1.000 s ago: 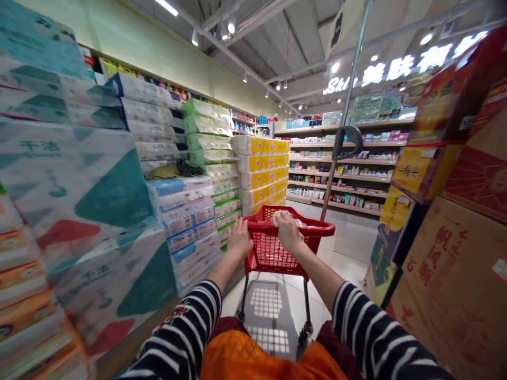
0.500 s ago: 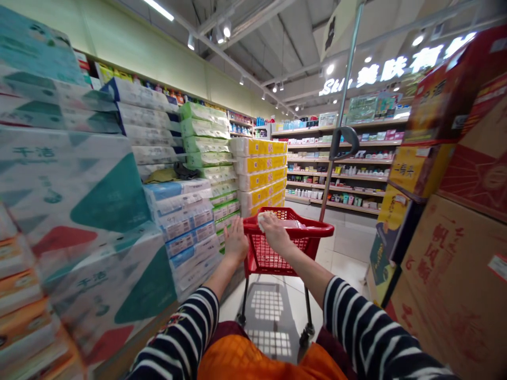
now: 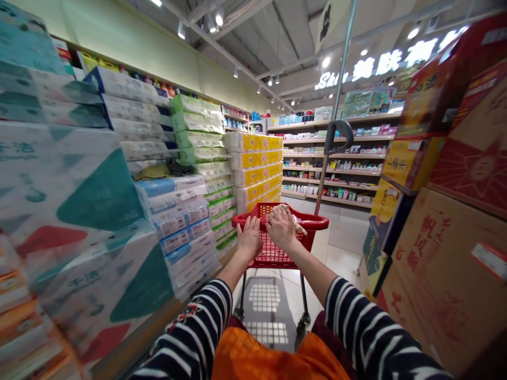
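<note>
Directly in front of me stands a red shopping cart [image 3: 282,253] with a mesh basket. My left hand [image 3: 249,237] rests on the left part of its red handle, fingers stretched forward and nothing in them. Beside it, my right hand [image 3: 281,229] lies on the middle of the handle, bunched over a pale crumpled cloth [image 3: 299,227] that sticks out on its right side. The two hands are close together. What lies inside the basket is mostly hidden behind my right hand.
Stacked tissue packs [image 3: 99,190] line the left side, with yellow-and-white packs [image 3: 257,169] beyond. Cardboard boxes [image 3: 455,264] rise on the right. A metal pole [image 3: 322,184] stands behind the cart, before product shelves [image 3: 340,171].
My left hand has moved right along the handle, nearer to my right hand. My right hand has shifted slightly right, and more cloth shows beside it. The view has turned slightly.
</note>
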Motion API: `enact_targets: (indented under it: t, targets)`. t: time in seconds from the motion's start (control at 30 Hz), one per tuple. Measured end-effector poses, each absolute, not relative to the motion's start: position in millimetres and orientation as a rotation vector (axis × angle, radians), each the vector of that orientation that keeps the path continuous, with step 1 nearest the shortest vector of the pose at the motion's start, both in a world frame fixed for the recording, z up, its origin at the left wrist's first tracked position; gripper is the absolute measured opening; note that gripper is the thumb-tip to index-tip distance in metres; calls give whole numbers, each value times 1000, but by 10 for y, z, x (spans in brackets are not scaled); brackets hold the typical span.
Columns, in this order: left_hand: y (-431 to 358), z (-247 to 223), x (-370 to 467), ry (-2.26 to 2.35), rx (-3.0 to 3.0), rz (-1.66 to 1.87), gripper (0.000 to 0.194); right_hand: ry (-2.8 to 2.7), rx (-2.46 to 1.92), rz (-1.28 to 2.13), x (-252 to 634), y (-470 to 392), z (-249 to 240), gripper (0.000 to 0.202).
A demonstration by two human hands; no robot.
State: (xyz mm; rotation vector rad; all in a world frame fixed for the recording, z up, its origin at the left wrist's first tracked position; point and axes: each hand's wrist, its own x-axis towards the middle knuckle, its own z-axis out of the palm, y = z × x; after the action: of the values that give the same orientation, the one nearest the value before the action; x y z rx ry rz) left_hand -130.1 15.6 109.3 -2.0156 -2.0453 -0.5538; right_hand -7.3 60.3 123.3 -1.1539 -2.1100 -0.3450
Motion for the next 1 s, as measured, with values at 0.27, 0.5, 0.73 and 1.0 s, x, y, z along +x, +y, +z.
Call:
enact_targets:
  t: [0.27, 0.5, 0.73, 1.0]
  targets:
    - [126, 1065, -1441, -1939, -2036, -526, 69, -2090, -1282, -424, 562, 814, 1184, 35]
    - [136, 1045, -1367, -2007, -1987, -548, 71, -1882, -1368, -436, 1174, 991, 1086, 35]
    - [137, 1031, -1263, -2002, -1986, -552, 73, -2090, -985, -424, 290, 664, 1013, 41]
    - [101, 1070, -1355, -2009, -2015, -529, 71, -2028, -1196, -336, 692, 738, 1049, 36]
